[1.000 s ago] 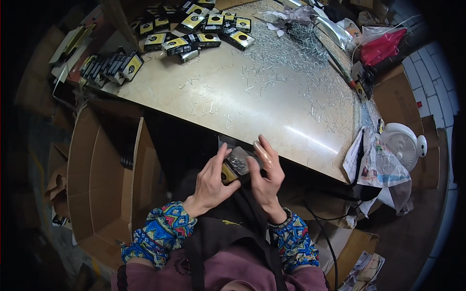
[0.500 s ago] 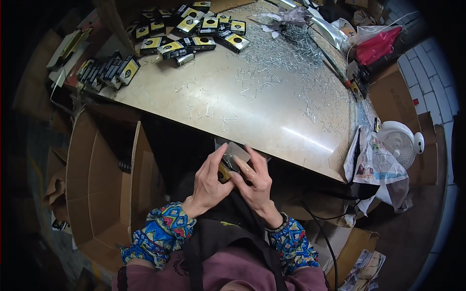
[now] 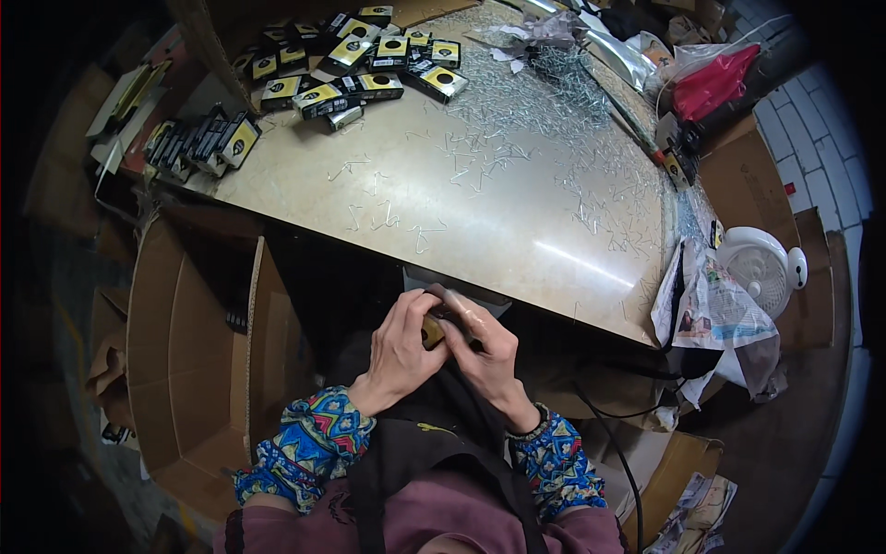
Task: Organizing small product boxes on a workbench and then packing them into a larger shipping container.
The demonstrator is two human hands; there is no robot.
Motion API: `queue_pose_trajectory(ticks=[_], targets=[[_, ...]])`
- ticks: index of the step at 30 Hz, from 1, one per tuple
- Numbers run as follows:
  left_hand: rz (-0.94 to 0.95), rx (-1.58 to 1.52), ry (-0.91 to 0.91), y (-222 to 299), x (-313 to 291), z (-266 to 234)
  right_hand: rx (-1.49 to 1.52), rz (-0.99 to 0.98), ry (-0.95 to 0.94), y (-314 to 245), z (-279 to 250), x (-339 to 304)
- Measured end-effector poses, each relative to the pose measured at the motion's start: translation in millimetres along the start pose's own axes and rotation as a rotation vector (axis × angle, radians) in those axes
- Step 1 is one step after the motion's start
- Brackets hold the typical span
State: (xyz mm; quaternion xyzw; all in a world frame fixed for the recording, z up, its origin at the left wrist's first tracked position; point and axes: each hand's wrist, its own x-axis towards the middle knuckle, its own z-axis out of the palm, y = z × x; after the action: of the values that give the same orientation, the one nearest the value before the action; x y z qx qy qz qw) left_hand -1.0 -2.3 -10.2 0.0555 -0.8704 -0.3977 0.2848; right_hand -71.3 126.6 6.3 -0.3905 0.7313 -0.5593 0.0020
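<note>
Just off the table's near edge, a small yellow and black cardboard box (image 3: 430, 331) sits between my two hands, mostly covered by them. My left hand (image 3: 399, 343) grips its left side with fingers wrapped round it. My right hand (image 3: 486, 348) has its fingers bent over the top end, where the flap is, with the thumb against the front. The box's contents are hidden by the fingers. Beyond my hands, bent metal wire pieces (image 3: 420, 235) lie on the table (image 3: 369, 212), thickening into a heap (image 3: 563, 74) at the far right.
Similar boxes lie piled (image 3: 355, 51) at the back left; others stand in a row (image 3: 238, 140) at the left edge. A large open carton (image 3: 189, 360) is beside me at left. At right are a white fan (image 3: 757, 268), newspaper in plastic (image 3: 720, 305) and a black cable (image 3: 609, 434).
The box's raised flap has been folded down under my fingers, covering the grey metal contents seen before. Both hands have drawn closer together over the top.
</note>
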Motion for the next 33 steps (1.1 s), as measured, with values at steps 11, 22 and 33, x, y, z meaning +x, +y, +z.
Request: queue_pose_trajectory(ticks=[11, 22, 33], targets=[[-0.164, 0.091, -0.103, 12, 3, -2, 0.21, 0.407, 0.187, -13, 12, -7], [-0.264, 0.025, -0.133, 5, 12, -6, -0.25, -0.209, 0.172, -5, 19, 0], [-0.078, -0.018, -0.128, 20, 35, -14, -0.377, -0.061, 0.371, 17, -48, 16]])
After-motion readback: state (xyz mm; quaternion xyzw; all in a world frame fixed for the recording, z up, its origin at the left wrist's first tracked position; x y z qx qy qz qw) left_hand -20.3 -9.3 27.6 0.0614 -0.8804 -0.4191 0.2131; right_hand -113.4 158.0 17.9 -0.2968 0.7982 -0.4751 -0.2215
